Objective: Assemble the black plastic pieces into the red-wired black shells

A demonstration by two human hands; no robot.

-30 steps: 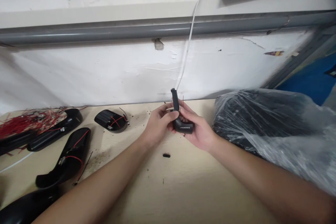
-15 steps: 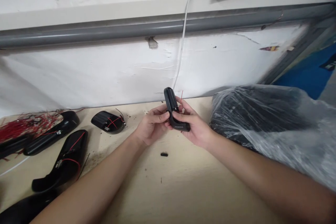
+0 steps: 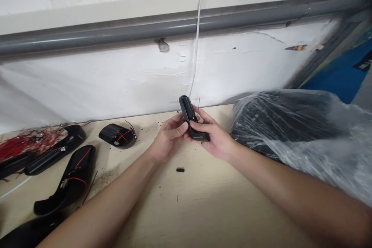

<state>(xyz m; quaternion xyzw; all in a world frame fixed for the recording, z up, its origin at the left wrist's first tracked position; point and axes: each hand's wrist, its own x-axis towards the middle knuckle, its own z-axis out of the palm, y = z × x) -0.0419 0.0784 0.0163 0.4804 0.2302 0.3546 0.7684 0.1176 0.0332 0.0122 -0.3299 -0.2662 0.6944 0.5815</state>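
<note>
Head view: black casings (image 3: 84, 162) and a heap of red wires (image 3: 26, 143) lie left on the counter (image 3: 209, 205), a plastic bag (image 3: 314, 139) with dark contents sits close right, and a small black piece (image 3: 180, 170) lies between the arms (image 3: 113, 199). Both arms reach forward, converging; the left hand (image 3: 168, 137) and right hand (image 3: 217, 137) have their fingers closed around a bent black housing (image 3: 188, 109), upper end tilted left, over the counter's back part.

1. Held black bent plastic housing (image 3: 188, 111): smooth, low gloss.
2. Pale wood-look tabletop (image 3: 203, 193): smooth, faint sheen.
3. Clear crumpled plastic-film bag (image 3: 322, 159): glossy.
4. Grey round rail (image 3: 116, 32): smooth, glossy; metal or plastic unclear.
</note>
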